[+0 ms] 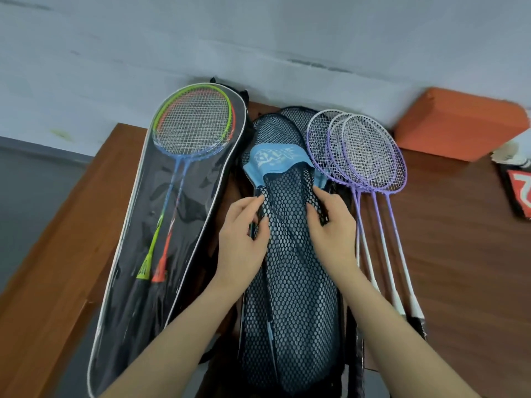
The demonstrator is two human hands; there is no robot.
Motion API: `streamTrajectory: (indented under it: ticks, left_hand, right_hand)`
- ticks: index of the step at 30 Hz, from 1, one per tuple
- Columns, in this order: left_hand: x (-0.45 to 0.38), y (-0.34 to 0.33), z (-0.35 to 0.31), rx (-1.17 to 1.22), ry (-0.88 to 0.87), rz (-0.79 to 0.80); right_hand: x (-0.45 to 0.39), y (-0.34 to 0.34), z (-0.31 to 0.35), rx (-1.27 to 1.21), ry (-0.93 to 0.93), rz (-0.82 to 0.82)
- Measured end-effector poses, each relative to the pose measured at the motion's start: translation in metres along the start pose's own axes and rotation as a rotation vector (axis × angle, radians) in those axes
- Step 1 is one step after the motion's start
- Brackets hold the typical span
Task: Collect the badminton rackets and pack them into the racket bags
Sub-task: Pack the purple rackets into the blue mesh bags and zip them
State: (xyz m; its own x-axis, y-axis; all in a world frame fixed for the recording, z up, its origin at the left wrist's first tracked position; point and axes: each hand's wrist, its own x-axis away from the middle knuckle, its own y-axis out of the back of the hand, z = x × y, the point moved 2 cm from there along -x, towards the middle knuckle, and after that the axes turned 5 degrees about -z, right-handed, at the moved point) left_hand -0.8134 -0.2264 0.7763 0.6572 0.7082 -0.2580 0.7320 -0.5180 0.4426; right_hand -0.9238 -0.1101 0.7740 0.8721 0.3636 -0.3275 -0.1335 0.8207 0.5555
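A black mesh racket bag with a light blue band lies in the middle of the wooden table. My left hand pinches its left edge and my right hand pinches its right edge, near the bag's neck. To the left lies a black bag with a clear front; a green racket and an orange racket sit inside it. Three purple rackets lie side by side on the table to the right, heads toward the wall.
An orange block rests against the wall at the back right. A red and black item sits at the right edge, with white shuttlecock feathers above it. The table's left edge drops to a grey floor.
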Motion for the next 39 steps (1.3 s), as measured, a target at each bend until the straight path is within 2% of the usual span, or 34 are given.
streamTrajectory:
  ticks: [4,13,15,18,23,26,29,31,34,36,39]
  left_hand:
    - [0.001,0.006,0.001,-0.026,-0.043,0.015]
    - [-0.004,-0.006,0.03,-0.294,-0.107,0.106]
    - [-0.005,-0.013,0.038,-0.332,-0.12,0.182]
    - [-0.006,-0.024,0.047,-0.361,-0.123,0.277]
    - [-0.02,-0.035,0.031,-0.145,-0.122,0.273]
    - [-0.034,-0.049,0.018,-0.057,-0.017,0.371]
    - [-0.041,-0.063,0.012,-0.179,0.076,0.509]
    - [-0.042,-0.068,0.012,-0.165,0.146,0.542]
    - [-0.042,-0.07,0.014,-0.061,0.291,0.54]
    - [-0.042,-0.067,0.012,-0.002,0.326,0.505]
    - [-0.043,-0.05,0.006,0.126,0.323,0.438]
  right_hand:
    - [-0.005,0.015,0.018,0.05,0.166,-0.079]
    - [0.006,0.012,0.008,0.117,0.227,0.105]
    - [0.012,0.01,0.003,0.081,0.133,0.159]
    - [0.021,0.01,-0.003,-0.077,-0.112,0.203]
    - [0.032,0.01,-0.016,-0.103,-0.335,0.176]
    - [0.037,0.008,-0.016,-0.016,-0.347,0.165]
    - [0.04,0.007,-0.014,0.054,-0.347,0.171]
    - [0.043,0.007,-0.013,0.097,-0.336,0.176]
    - [0.047,0.005,-0.011,0.136,-0.303,0.234]
    - [0.051,0.004,-0.009,0.138,-0.266,0.271]
    - [0.051,0.009,-0.008,-0.024,-0.322,0.193]
